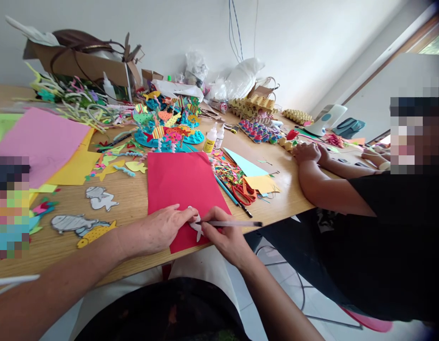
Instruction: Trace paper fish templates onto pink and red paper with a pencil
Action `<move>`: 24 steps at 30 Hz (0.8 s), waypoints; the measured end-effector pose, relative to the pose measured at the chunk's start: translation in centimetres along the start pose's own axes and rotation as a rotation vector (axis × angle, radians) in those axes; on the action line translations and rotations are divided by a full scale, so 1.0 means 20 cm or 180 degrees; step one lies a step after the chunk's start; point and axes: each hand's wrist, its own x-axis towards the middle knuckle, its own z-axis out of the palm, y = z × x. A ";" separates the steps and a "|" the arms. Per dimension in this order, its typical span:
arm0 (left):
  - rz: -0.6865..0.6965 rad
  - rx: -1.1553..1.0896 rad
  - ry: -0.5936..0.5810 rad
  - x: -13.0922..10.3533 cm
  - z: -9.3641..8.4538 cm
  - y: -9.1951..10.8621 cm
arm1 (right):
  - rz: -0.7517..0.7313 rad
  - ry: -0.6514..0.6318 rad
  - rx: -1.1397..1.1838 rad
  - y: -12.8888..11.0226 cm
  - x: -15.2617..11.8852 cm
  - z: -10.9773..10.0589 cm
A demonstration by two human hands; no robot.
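A sheet of red paper [180,177] lies at the table's front edge. On its lower part is a small white fish-shaped cutout [197,232], partly hidden by my fingers. My left hand [158,228] rests on the paper, fingers stretched out, fingertips pressing the cutout flat. In my right hand [224,237] is a pen [237,223], its tip at the cutout's edge. Left of the red sheet lie a grey-white fish cutout [72,223], another pale fish cutout [103,200] and a yellow spotted fish [94,235].
Orange scissors [245,195], pencils [226,190] and paper scraps lie right of the sheet. Glue bottles [210,139] stand behind it, near colourful paper fish [165,132] on blue bases. Pink paper [45,142] lies left. A person's forearms [317,184] rest on the table at right.
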 end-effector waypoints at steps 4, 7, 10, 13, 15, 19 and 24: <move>0.0090 0.0068 0.0038 0.00 0.01 -0.01 | -0.0002 0.0379 -0.0012 0.02 -0.05 -0.06; 0.0300 0.0173 0.0074 0.02 0.00 -0.02 | -0.0007 0.0440 -0.0105 0.05 -0.07 -0.08; 0.0635 0.0266 0.0087 0.08 -0.02 -0.02 | 0.0030 0.0479 -0.0011 0.08 -0.08 -0.07; 0.0899 0.0529 -0.0026 0.15 -0.06 -0.01 | 0.0068 0.0538 0.0215 0.09 -0.07 -0.07; 0.0996 0.0817 -0.0206 0.19 -0.09 0.01 | 0.0125 0.0562 0.0430 0.10 -0.07 -0.07; 0.0927 0.1216 -0.0614 0.25 -0.16 0.05 | 0.0220 0.0582 0.0644 0.11 -0.07 -0.07; 0.0904 0.1303 -0.0788 0.28 -0.19 0.07 | 0.0195 0.0621 0.0612 0.11 -0.06 -0.07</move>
